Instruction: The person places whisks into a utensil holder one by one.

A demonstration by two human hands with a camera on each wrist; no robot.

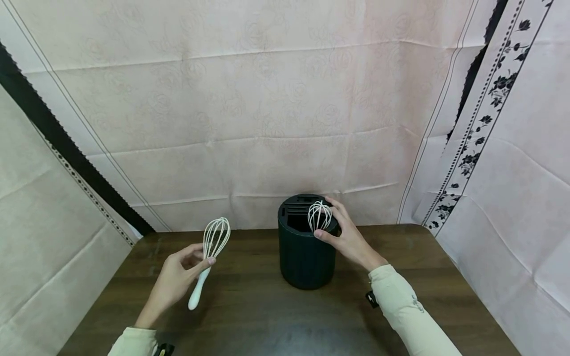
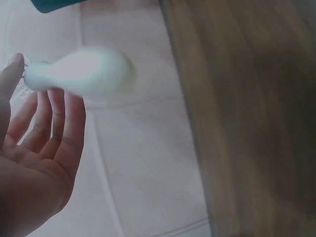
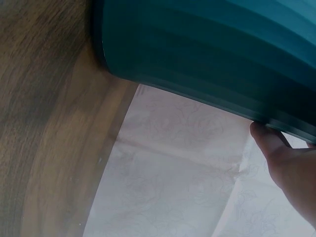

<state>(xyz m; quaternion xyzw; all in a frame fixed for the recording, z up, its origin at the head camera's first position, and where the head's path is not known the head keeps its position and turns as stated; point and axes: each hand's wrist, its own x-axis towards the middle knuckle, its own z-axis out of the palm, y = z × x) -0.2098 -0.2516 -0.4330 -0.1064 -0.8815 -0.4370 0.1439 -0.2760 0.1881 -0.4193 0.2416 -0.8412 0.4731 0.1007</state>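
Note:
My left hand (image 1: 175, 277) pinches a white whisk (image 1: 215, 237) where its wires meet the handle, tilted above the table. In the left wrist view the whisk's pale handle (image 2: 94, 71) points out past the fingers. A dark green utensil holder (image 1: 307, 262) stands upright to the right. A second whisk (image 1: 319, 216) sits in it, wire head above the rim and handle hidden. My right hand (image 1: 349, 240) grips the holder's top edge, thumb at the front and fingers at the back right. In the right wrist view the hand (image 3: 291, 168) touches the holder's edge (image 3: 197, 54).
Under the hands is a brown wooden table (image 1: 249, 316) with rounded far corners. Pale patterned cloth (image 1: 267, 123) hangs close behind the holder, and more cloth (image 1: 525, 207) borders the right side. The holder's top has slots (image 1: 300, 202) beside the larger opening.

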